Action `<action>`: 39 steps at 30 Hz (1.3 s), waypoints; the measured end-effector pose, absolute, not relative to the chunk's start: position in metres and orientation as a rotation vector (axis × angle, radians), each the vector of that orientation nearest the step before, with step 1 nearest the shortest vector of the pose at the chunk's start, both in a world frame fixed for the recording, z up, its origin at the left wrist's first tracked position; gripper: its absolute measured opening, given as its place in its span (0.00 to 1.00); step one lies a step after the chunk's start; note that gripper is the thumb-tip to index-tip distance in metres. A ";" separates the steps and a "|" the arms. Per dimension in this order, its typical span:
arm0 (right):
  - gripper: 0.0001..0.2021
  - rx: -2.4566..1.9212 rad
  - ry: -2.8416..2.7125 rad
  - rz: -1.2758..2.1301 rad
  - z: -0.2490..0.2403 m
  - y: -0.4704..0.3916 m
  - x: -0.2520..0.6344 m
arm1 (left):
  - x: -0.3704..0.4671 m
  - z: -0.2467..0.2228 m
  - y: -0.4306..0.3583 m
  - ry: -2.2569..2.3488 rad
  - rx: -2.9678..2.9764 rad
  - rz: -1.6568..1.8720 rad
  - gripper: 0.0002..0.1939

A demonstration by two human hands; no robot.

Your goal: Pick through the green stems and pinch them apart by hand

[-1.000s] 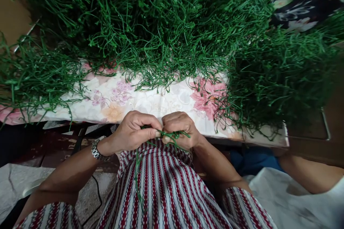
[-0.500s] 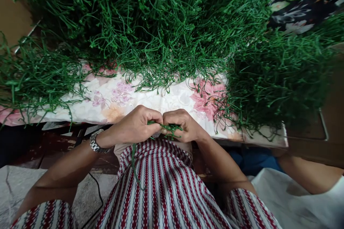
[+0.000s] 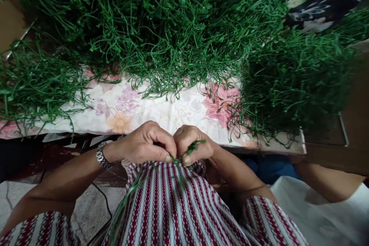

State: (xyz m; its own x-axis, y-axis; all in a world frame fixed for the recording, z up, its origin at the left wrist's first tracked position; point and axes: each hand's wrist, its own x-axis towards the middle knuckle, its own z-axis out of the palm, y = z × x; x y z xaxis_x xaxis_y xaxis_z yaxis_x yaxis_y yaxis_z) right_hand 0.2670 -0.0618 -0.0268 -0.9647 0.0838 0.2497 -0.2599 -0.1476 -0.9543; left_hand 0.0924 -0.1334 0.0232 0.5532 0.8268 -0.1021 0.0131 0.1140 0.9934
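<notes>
Close to my body, at the cloth's front edge, my left hand (image 3: 151,144) and my right hand (image 3: 191,146) meet with the fingers pinched. Between them is a small cluster of thin green plant-like stems (image 3: 195,147), part of it poking out above my right thumb. My left thumb and forefinger grip the same stems from the other side. Long green strands (image 3: 123,203), blurred, trail down over the striped clothing on my lap. Whether these strands join the cluster is hidden by my fingers.
A big heap of green stems (image 3: 161,19) covers the back of the floral cloth (image 3: 170,113). Smaller heaps lie left (image 3: 37,80) and right (image 3: 288,84). A dark flowered bag (image 3: 314,4) stands back right. Another person's arm (image 3: 328,180) is at the right.
Both hands have dropped slightly towards my lap, thumbs now pointing lower. The green cluster has tilted up out of my right hand, and the trailing strands have swung left.
</notes>
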 end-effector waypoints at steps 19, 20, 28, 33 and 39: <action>0.12 -0.720 -1.560 1.696 -0.033 -0.077 0.252 | 0.115 -0.005 -0.119 1.475 1.291 1.314 0.03; 0.12 -0.732 -1.538 1.704 -0.034 -0.078 0.252 | 0.118 -0.005 -0.118 1.511 1.335 1.331 0.04; 0.11 -0.613 -2.080 1.437 -0.023 -0.065 0.270 | 0.109 0.004 -0.122 1.431 1.735 1.061 0.08; 0.05 -0.251 -2.637 0.889 -0.011 -0.056 0.281 | 0.100 0.006 -0.127 1.260 2.102 0.703 0.12; 0.05 -0.279 -2.965 0.340 -0.003 -0.054 0.288 | 0.097 0.009 -0.133 1.173 2.046 0.626 0.12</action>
State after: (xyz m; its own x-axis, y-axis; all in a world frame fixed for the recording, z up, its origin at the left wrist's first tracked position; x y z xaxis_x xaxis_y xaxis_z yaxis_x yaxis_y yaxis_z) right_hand 0.2875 -0.0544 -0.0027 -0.9723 0.1996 0.1213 0.1670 0.9571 -0.2370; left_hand 0.0967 -0.1326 0.0086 0.4764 0.8765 0.0693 0.5455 -0.3565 0.7585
